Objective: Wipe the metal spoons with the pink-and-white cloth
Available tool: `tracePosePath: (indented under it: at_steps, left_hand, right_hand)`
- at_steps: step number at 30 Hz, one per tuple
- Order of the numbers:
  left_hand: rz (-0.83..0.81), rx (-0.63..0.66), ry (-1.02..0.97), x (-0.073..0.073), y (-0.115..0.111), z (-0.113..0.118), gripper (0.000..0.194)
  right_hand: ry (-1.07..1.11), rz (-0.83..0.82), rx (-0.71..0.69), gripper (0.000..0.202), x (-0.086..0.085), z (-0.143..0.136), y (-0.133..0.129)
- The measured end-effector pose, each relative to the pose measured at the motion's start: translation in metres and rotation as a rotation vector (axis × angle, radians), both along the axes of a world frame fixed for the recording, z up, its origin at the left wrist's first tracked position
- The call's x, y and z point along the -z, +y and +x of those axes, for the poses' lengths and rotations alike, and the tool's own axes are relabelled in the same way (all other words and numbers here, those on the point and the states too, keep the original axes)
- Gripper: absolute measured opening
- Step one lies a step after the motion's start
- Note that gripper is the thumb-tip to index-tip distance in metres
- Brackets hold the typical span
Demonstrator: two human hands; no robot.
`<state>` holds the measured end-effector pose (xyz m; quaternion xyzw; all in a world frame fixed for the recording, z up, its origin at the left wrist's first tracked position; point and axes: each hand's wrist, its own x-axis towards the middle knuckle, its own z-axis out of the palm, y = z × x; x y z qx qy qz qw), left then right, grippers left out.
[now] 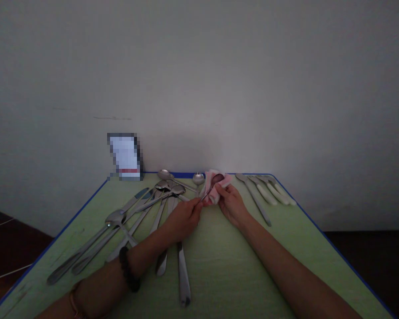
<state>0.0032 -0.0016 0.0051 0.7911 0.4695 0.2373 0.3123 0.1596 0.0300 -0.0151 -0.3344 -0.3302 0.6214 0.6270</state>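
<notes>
Near the far edge of the table, my left hand [185, 218] is closed around the handle of a metal spoon [217, 178]. The spoon tilts up to the right, its bowl against a pink and white cloth [213, 198]. My right hand [231, 203] grips the cloth from the right, thumb close to the spoon's bowl. Just behind and left of the cloth lies another spoon with a round bowl [198, 178]. To the left, and partly under my left forearm, is a loose pile of metal spoons [115, 218] and table knives; the forearm hides some of their handles.
At the right lie a long metal spoon [254, 199] and several pieces of cutlery with white handles [268, 195]. A blurred-out upright screen [124, 155] stands at the far left corner. The green table [226, 266] has a blue edge and meets a grey wall [199, 79].
</notes>
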Motion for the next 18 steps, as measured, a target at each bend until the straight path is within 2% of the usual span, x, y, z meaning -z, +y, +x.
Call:
tracePosePath:
  at_steps: [12, 18]
  left_hand:
    - [-0.05, 0.028, -0.046, -0.0035, -0.0015, 0.0001, 0.033]
    - [-0.047, 0.017, -0.06, 0.001, 0.0007, -0.0014, 0.037]
  right_hand:
    - [0.127, 0.0, 0.188, 0.017, -0.0026, 0.001, 0.0027]
    - [0.074, -0.018, 0.111, 0.017, 0.0021, 0.0041, 0.0045]
